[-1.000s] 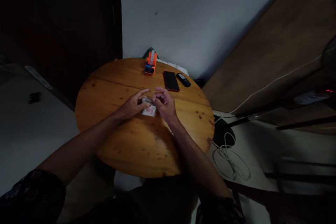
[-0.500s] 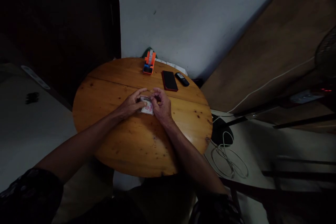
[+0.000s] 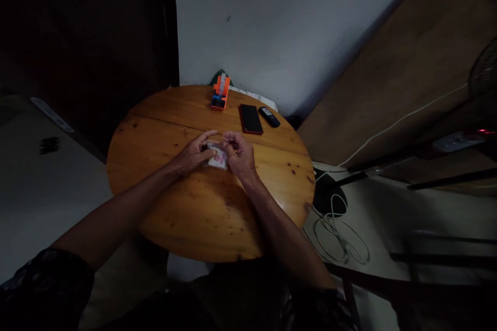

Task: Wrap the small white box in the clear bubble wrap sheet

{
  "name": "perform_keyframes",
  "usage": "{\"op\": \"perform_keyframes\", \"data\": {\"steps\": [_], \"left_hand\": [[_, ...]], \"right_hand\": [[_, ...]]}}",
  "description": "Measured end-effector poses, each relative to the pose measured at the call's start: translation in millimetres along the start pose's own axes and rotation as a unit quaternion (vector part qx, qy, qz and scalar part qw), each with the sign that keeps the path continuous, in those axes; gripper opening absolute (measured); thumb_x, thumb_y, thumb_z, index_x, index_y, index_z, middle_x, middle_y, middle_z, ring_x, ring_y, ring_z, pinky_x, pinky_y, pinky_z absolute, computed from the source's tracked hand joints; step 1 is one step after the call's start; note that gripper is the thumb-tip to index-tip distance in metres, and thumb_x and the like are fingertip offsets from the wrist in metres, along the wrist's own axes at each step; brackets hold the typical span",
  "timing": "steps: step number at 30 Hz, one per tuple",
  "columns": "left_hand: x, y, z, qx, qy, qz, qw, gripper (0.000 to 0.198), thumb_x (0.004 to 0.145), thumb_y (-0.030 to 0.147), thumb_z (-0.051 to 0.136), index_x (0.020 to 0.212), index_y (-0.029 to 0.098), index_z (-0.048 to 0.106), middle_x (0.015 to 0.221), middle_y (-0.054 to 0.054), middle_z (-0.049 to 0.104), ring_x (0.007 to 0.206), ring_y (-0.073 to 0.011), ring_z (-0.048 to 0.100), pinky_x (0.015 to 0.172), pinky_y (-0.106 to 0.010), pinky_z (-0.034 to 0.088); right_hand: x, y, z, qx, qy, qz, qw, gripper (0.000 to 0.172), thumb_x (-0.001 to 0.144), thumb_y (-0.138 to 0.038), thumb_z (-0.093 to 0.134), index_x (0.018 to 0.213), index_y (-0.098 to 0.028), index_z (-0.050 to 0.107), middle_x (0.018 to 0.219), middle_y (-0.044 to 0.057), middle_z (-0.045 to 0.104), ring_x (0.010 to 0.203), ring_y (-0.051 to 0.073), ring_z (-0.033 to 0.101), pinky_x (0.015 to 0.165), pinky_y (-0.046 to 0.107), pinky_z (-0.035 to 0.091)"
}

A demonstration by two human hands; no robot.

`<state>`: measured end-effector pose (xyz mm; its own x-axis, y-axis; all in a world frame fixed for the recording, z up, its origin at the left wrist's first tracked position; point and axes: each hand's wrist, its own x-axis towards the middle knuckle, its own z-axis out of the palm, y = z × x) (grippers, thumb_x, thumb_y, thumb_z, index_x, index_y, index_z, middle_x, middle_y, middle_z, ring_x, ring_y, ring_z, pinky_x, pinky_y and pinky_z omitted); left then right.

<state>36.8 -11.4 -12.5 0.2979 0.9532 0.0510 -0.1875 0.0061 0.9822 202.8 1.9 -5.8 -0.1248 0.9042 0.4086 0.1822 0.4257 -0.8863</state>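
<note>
A small white packet (image 3: 218, 159) with pink print, its wrapping shiny like clear plastic, is between my hands just above or on the wooden table (image 3: 186, 222). My left hand (image 3: 195, 152) grips its left side, thumb pressed on the top face and index finger stretched along the far edge. At the packet's upper right corner, my right hand (image 3: 239, 154) has its thumb and fingers pinched together. Whether the pinch holds the wrapping or something smaller is too dim to make out.
An orange tape dispenser (image 3: 221, 92) stands at the table's far edge. Right of it lie a black phone-like slab with a red edge (image 3: 251, 119) and a black keypad handset (image 3: 269, 117). White cable (image 3: 334, 230) lies coiled on the floor at right, near a dark chair.
My right hand has shifted very slightly to the right, its fingers closing a little more at the packet's corner. The left hand stays as it was.
</note>
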Motion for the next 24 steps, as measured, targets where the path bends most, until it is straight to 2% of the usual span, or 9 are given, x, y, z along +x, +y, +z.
{"op": "perform_keyframes", "data": {"steps": [4, 8, 12, 17, 24], "left_hand": [[1, -1, -0.1, 0.003, 0.024, 0.009, 1.0, 0.079, 0.067, 0.027, 0.079, 0.139, 0.016, 0.047, 0.118, -0.009, 0.067, 0.086, -0.015, 0.065, 0.074, -0.026, 0.052], [3, 0, 0.4, 0.013, 0.039, 0.012, 0.999, 0.075, 0.068, 0.027, 0.078, 0.136, 0.017, 0.049, 0.106, -0.005, 0.069, 0.078, -0.0125, 0.064, 0.071, -0.025, 0.051], [3, 1, 0.0, 0.029, 0.052, 0.022, 0.998, 0.071, 0.069, 0.026, 0.075, 0.135, 0.015, 0.049, 0.093, -0.002, 0.07, 0.072, -0.0115, 0.064, 0.068, -0.024, 0.048], [4, -1, 0.9, 0.062, 0.066, 0.031, 0.995, 0.067, 0.075, 0.028, 0.069, 0.137, 0.014, 0.048, 0.083, 0.001, 0.071, 0.074, -0.0128, 0.064, 0.07, -0.024, 0.048], [3, -1, -1.5, 0.117, 0.091, 0.025, 0.989, 0.064, 0.076, 0.031, 0.068, 0.136, 0.012, 0.051, 0.09, -0.003, 0.074, 0.084, -0.0164, 0.066, 0.078, -0.028, 0.049]], "right_hand": [[-2, -6, -3, -0.023, -0.012, 0.001, 1.0, 0.009, 0.085, -0.029, 0.056, 0.086, -0.023, 0.061, 0.078, 0.0, 0.066, 0.07, 0.016, 0.06, 0.066, 0.029, 0.047], [-5, -11, -4, -0.06, -0.028, -0.014, 0.998, 0.009, 0.086, -0.026, 0.054, 0.086, -0.023, 0.063, 0.076, 0.0, 0.065, 0.067, 0.016, 0.059, 0.065, 0.028, 0.046], [-8, -13, -6, -0.103, -0.053, -0.046, 0.992, 0.013, 0.088, -0.024, 0.052, 0.087, -0.024, 0.065, 0.08, 0.001, 0.066, 0.073, 0.017, 0.06, 0.071, 0.031, 0.048], [-9, -12, -7, -0.159, -0.058, -0.078, 0.982, 0.016, 0.09, -0.022, 0.052, 0.089, -0.024, 0.068, 0.083, 0.002, 0.068, 0.082, 0.02, 0.062, 0.081, 0.034, 0.048], [-10, -9, -9, -0.25, -0.079, -0.114, 0.958, 0.017, 0.094, -0.025, 0.058, 0.092, -0.025, 0.075, 0.092, 0.005, 0.074, 0.094, 0.023, 0.063, 0.09, 0.038, 0.041]]}}
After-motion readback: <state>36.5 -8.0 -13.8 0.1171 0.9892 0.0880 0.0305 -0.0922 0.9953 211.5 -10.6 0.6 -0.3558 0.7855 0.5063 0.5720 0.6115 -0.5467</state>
